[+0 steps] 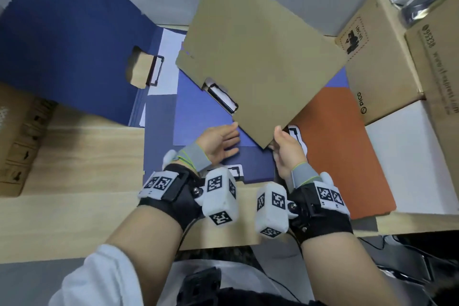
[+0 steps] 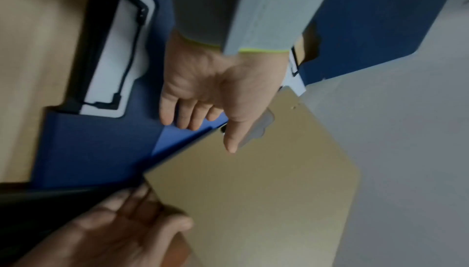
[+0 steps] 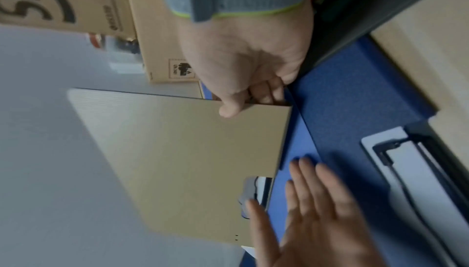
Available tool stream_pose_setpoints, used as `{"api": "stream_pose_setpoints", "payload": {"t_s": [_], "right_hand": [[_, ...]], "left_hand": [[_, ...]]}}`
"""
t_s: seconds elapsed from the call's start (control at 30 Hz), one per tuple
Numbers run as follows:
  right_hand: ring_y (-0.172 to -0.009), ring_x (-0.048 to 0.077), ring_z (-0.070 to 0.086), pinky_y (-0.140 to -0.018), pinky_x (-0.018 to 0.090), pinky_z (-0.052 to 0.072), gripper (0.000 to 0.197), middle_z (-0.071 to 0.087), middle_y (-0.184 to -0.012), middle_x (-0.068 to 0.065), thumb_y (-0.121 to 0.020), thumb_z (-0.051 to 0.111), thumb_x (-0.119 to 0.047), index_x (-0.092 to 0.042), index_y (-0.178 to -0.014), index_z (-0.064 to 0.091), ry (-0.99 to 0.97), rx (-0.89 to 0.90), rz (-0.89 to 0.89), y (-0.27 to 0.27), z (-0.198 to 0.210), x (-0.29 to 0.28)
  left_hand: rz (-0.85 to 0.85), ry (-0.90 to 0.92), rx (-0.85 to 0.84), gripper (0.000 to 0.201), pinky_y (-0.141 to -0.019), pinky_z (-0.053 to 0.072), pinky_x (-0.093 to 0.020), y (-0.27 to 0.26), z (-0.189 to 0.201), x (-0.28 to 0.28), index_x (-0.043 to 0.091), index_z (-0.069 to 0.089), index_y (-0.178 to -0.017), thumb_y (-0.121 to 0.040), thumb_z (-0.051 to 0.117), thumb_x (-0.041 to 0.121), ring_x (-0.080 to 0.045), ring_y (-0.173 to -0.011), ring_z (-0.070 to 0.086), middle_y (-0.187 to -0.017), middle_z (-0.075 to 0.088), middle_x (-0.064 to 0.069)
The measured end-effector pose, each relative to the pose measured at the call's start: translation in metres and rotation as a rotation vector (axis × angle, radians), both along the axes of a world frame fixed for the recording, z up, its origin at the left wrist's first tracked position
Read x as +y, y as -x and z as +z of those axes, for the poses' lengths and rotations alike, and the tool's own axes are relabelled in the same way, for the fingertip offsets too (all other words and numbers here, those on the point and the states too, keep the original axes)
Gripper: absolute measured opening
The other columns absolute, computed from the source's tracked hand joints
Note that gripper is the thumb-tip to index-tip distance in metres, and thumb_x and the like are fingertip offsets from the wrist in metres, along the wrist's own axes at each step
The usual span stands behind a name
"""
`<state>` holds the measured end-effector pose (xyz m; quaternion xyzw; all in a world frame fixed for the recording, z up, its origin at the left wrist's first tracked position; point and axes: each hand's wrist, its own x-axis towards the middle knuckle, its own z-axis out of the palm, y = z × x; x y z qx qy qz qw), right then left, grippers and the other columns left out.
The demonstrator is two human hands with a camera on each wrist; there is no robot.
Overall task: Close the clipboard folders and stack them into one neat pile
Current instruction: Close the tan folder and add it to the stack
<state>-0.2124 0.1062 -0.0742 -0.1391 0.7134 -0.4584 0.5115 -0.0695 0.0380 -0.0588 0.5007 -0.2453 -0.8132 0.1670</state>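
My right hand (image 1: 277, 138) pinches the near corner of a tan clipboard folder (image 1: 260, 57), thumb on top and fingers underneath, and holds it tilted up off the table. The right wrist view shows the same grip (image 3: 246, 103) on the tan folder (image 3: 190, 151). My left hand (image 1: 234, 140) lies open with straight fingers over a closed blue folder (image 1: 206, 107); whether it touches is unclear. A navy folder (image 1: 250, 166) lies beneath that one. An orange folder (image 1: 342, 146) lies closed at the right. A dark blue folder (image 1: 69, 45) stands open at the left, cover raised.
Cardboard boxes (image 1: 377, 57) and a white box (image 1: 407, 156) crowd the right side of the wooden table (image 1: 87, 156). Another cardboard box (image 1: 19, 136) sits at the left edge. A grey wall rises behind. Cables hang below the table's near edge.
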Motion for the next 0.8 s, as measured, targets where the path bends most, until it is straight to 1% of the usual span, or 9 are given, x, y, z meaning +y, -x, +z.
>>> {"api": "stream_pose_setpoints", "payload": {"t_s": [0.07,0.13,0.2,0.27,0.4,0.5,0.63,0.73,0.8], "right_hand": [[-0.078,0.014,0.056,-0.083,0.023,0.045,0.038,0.066,-0.095,-0.002,-0.099,0.037,-0.030,-0.002,-0.107,0.061,-0.033,0.019,-0.016,0.004,-0.003,-0.002],[-0.074,0.014,0.055,-0.089,0.031,0.044,0.038,0.064,-0.083,0.001,-0.098,0.038,-0.028,0.002,-0.106,0.062,-0.065,0.045,-0.014,0.007,-0.007,-0.002],[-0.071,0.012,0.056,-0.084,0.027,0.046,0.032,0.061,-0.077,0.001,-0.098,0.039,-0.023,-0.008,-0.088,0.065,-0.065,0.031,-0.016,0.009,-0.008,-0.001],[-0.074,0.013,0.057,-0.078,0.024,0.046,0.027,0.062,-0.080,0.001,-0.097,0.043,-0.015,-0.015,-0.076,0.060,-0.044,0.016,-0.037,0.009,-0.009,0.000],[-0.095,0.018,0.058,-0.094,0.031,0.046,0.018,0.062,-0.105,0.005,-0.092,0.045,-0.001,-0.009,-0.103,0.057,0.053,-0.010,-0.113,0.007,-0.007,-0.005],[-0.087,0.010,0.058,-0.085,0.022,0.045,0.016,0.061,-0.096,-0.001,-0.093,0.044,-0.002,-0.013,-0.101,0.053,0.114,-0.072,-0.180,0.007,-0.004,-0.009],[-0.105,0.019,0.053,-0.106,0.037,0.039,0.014,0.059,-0.104,0.005,-0.093,0.046,-0.006,-0.016,-0.095,0.055,0.115,-0.061,-0.163,0.006,-0.004,-0.012],[-0.109,0.019,0.050,-0.109,0.036,0.035,0.017,0.059,-0.095,-0.002,-0.092,0.047,-0.003,-0.019,-0.089,0.053,0.141,-0.074,-0.171,0.005,-0.001,-0.016],[-0.110,0.018,0.050,-0.110,0.034,0.035,0.014,0.059,-0.099,-0.001,-0.092,0.049,-0.003,-0.016,-0.097,0.054,0.190,-0.081,-0.171,0.004,0.002,-0.017]], "left_hand": [[-0.042,-0.019,0.028,0.019,-0.098,0.041,-0.033,0.013,-0.007,0.004,0.015,0.054,-0.112,-0.095,0.048,0.022,-0.016,-0.108,0.053,-0.109,0.056,-0.003],[-0.038,-0.032,0.042,0.008,-0.082,0.044,-0.024,0.021,-0.012,0.004,0.018,0.054,-0.089,-0.095,0.048,0.018,-0.011,-0.087,0.056,-0.092,0.060,0.001],[0.024,-0.034,0.040,0.012,-0.072,0.051,-0.021,0.025,-0.019,0.003,0.016,0.054,-0.085,-0.093,0.050,0.009,-0.009,-0.073,0.064,-0.078,0.067,0.002],[0.073,-0.022,0.038,0.013,-0.062,0.056,-0.017,0.027,-0.025,0.001,0.012,0.055,-0.095,-0.090,0.051,0.000,-0.008,-0.065,0.068,-0.072,0.071,0.002],[0.099,0.007,0.017,0.003,-0.064,0.056,-0.017,0.029,-0.027,-0.001,0.017,0.056,-0.089,-0.090,0.058,0.014,-0.002,-0.058,0.067,-0.067,0.071,0.007],[0.065,0.080,-0.021,0.008,-0.071,0.055,-0.020,0.029,-0.021,-0.006,0.021,0.057,-0.089,-0.088,0.061,0.028,-0.007,-0.070,0.065,-0.080,0.069,0.005],[0.012,0.223,-0.168,0.010,-0.071,0.053,-0.022,0.022,-0.013,-0.016,0.022,0.055,-0.082,-0.086,0.064,0.023,-0.010,-0.073,0.059,-0.094,0.064,-0.003],[-0.016,0.313,-0.201,0.016,-0.059,0.052,-0.016,0.009,0.003,-0.023,0.023,0.052,-0.078,-0.084,0.065,0.016,-0.009,-0.067,0.058,-0.084,0.064,0.000],[-0.010,0.387,-0.198,0.017,-0.060,0.051,-0.020,0.000,0.020,-0.029,0.021,0.053,-0.077,-0.083,0.064,0.009,-0.008,-0.061,0.059,-0.079,0.064,0.002]]}}
